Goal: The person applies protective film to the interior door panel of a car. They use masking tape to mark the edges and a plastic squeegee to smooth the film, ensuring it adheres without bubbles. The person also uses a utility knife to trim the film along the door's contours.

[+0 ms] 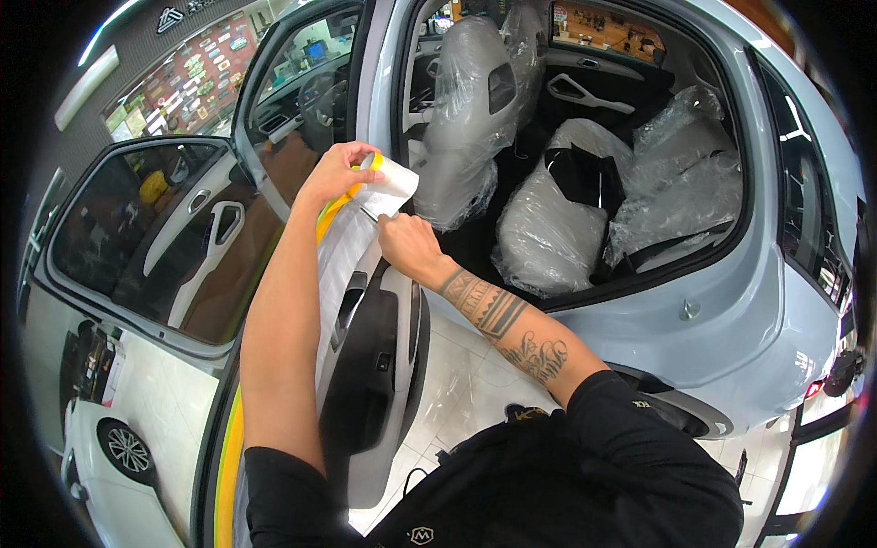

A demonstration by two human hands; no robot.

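My left hand (345,173) is closed around one end of a white roll of masking film (396,181) with a yellow tape edge, its thumb and fingers gripping the rim. From the roll, a strip of yellow tape (331,217) and white sheeting (343,247) run along the top of the open rear car door (373,388), over the window area. Just below the roll, my right hand (408,245) is closed near the sheeting's edge. A thin dark sliver shows by its fingertips, too small to name.
The pale blue car body (639,320) stands to the right, its rear doorway showing plastic-wrapped seats (548,219). At left, the front door (155,237) hangs open. A white car (114,466) is parked at lower left on the tiled floor (448,365).
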